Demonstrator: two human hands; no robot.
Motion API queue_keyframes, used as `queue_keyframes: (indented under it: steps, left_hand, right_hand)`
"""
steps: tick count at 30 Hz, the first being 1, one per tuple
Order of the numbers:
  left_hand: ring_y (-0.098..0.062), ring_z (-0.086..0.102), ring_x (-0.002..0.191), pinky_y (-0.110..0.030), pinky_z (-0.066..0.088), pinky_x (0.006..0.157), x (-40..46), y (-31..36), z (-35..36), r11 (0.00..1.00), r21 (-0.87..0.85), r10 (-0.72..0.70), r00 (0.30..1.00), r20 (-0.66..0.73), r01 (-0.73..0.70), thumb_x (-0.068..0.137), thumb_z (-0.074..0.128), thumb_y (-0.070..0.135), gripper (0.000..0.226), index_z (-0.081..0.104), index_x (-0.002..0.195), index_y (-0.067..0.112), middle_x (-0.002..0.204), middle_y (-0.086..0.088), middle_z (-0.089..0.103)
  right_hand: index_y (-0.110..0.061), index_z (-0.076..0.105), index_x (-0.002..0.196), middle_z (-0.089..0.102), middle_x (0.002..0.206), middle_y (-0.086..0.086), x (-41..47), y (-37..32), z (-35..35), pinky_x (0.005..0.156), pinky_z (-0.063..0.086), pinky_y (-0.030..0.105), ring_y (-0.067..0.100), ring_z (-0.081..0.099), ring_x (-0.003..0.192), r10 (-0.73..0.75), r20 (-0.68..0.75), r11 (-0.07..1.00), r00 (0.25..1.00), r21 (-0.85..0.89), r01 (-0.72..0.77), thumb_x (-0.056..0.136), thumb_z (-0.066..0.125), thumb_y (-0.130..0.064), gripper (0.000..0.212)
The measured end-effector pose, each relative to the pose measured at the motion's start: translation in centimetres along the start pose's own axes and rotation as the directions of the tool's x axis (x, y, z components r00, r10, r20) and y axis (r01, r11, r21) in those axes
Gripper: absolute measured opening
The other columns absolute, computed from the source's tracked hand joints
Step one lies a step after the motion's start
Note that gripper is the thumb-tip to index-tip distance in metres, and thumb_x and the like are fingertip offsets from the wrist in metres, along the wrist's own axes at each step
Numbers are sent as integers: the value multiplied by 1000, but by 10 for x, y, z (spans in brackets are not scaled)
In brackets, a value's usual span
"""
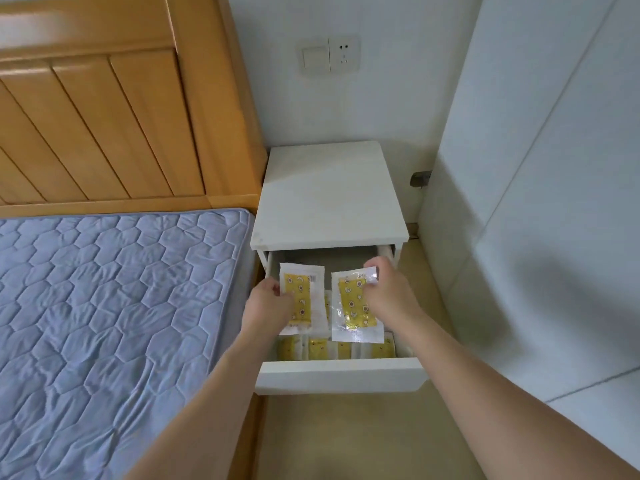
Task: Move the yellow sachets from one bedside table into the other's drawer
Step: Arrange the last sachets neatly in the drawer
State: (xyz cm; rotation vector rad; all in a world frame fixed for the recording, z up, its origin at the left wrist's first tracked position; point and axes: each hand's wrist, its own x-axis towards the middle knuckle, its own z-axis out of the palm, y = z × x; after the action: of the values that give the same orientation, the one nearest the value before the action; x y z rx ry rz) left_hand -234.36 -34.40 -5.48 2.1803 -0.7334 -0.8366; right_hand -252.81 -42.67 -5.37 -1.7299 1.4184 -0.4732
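Yellow sachets [337,349] in drawer [341,374] | left hand [268,303], right hand [388,292] each pinch one (mattress [114,306] beside)

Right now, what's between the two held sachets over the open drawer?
Head view: a narrow gap. Through it shows another yellow sachet lying in the drawer, between the left-hand sachet and the right-hand sachet.

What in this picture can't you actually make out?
- Head view: print on the two held sachets is too small.
- How many sachets lie in the drawer: hidden by hands, held sachets, drawer front.
- Other bedside table: out of frame.
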Motion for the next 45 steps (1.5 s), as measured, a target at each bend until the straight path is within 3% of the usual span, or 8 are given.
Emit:
queue_keyframes:
  steps: [2, 5, 9, 15, 21, 27, 31, 45]
  left_hand:
    - [-20, 68, 84, -38, 60, 74, 33, -28, 29, 997, 77, 7, 1000, 21, -8, 91, 58, 20, 3, 58, 92, 23, 92, -1, 68]
    - [-17, 66, 75, -25, 52, 57, 78, -60, 63, 977, 212, -21, 996, 82, 3, 91, 56, 16, 5, 61, 92, 19, 90, -3, 67]
    - [-21, 68, 66, -26, 53, 53, 123, -91, 95, 915, 404, -57, 989, 137, -3, 88, 54, 12, 9, 62, 90, 11, 83, -11, 69]
    - [-27, 67, 59, -40, 61, 69, 154, -115, 117, 906, 416, -185, 958, 222, 78, 85, 58, 4, 11, 62, 95, 1, 74, -16, 67]
    - [-23, 73, 66, -35, 61, 65, 161, -111, 120, 841, 538, -258, 912, 318, 50, 91, 61, 6, 4, 60, 93, 3, 81, -16, 72]
    - [-26, 74, 75, -41, 61, 75, 157, -112, 127, 811, 583, -326, 868, 375, 53, 93, 57, 3, 6, 60, 90, -1, 89, -19, 73]
    - [-29, 75, 84, -44, 60, 81, 159, -117, 132, 798, 593, -382, 850, 363, 106, 96, 52, 5, 15, 63, 100, -5, 96, -20, 74]
    - [-22, 68, 63, -31, 59, 63, 163, -113, 140, 721, 680, -420, 865, 276, 133, 96, 55, 10, 15, 63, 89, 0, 76, -14, 70]
  right_hand:
    - [-25, 44, 121, 56, 95, -3, 28, 36, 31, 51, 43, 27, 13, 57, 65, -3, 33, 998, 999, -59, 5, 93, 48, -4, 35]
    - [-23, 42, 119, 56, 96, -1, 67, 81, 69, 64, 50, 34, 16, 60, 76, 11, 100, 985, 995, -174, 7, 90, 48, -3, 36]
    - [-20, 42, 117, 55, 92, 0, 109, 125, 104, 76, 51, 40, 19, 60, 82, 7, 153, 955, 988, -294, 39, 87, 47, -3, 36]
    - [-21, 45, 135, 54, 120, 2, 129, 154, 121, 80, 50, 32, 13, 55, 91, 99, 243, 953, 965, -304, -21, 92, 48, -2, 46]
    - [-21, 45, 131, 49, 108, 2, 145, 157, 127, 61, 48, 26, 15, 55, 82, 161, 362, 925, 918, -379, -13, 92, 47, -3, 43]
    - [-18, 49, 129, 56, 112, 7, 144, 156, 127, 83, 58, 40, 23, 65, 88, 250, 427, 873, 869, -487, -12, 91, 55, -2, 43]
    - [-11, 54, 125, 61, 115, 11, 146, 161, 134, 77, 61, 42, 26, 72, 83, 275, 432, 827, 859, -562, 18, 90, 56, -1, 36]
    - [-11, 65, 118, 66, 113, 7, 152, 167, 139, 89, 56, 36, 21, 65, 98, 160, 372, 781, 914, -615, 113, 89, 50, -1, 34]
